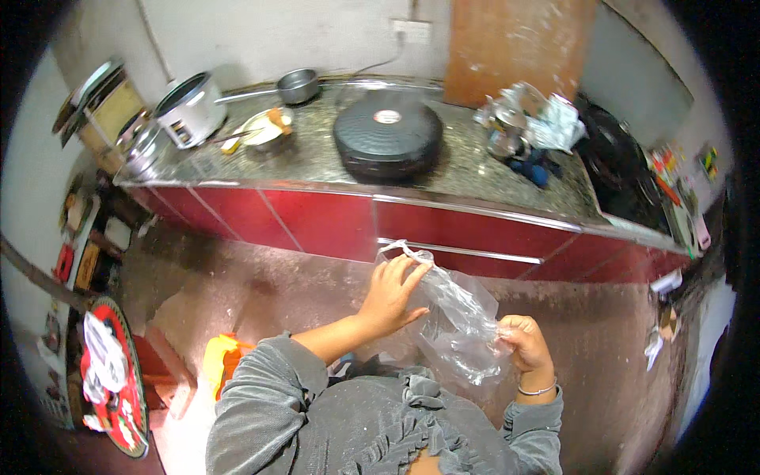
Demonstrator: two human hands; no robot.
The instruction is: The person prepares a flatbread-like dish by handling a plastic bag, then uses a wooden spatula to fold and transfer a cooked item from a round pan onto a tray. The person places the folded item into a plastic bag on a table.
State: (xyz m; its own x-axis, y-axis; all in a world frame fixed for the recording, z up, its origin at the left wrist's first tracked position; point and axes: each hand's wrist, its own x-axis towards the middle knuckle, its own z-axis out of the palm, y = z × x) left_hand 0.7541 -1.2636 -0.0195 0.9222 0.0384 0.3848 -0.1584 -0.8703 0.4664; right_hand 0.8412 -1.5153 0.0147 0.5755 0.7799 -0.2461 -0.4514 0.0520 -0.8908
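A clear plastic bag [460,309] is stretched between my two hands, in front of the red cabinet fronts. My left hand [392,297] is at the bag's upper left end, fingers partly spread against the plastic; whether they pinch it is hard to tell. My right hand [525,344], with a metal bangle at the wrist, grips the gathered plastic on the other side. On the counter beyond stands a closed black round electric appliance [389,133].
The granite counter [309,160] holds a rice cooker [193,113], a small saucepan [298,86], a bowl [267,129] and a metal vessel [506,133] beside crumpled plastic. A round red table [122,409] stands at left, near an orange object [222,362].
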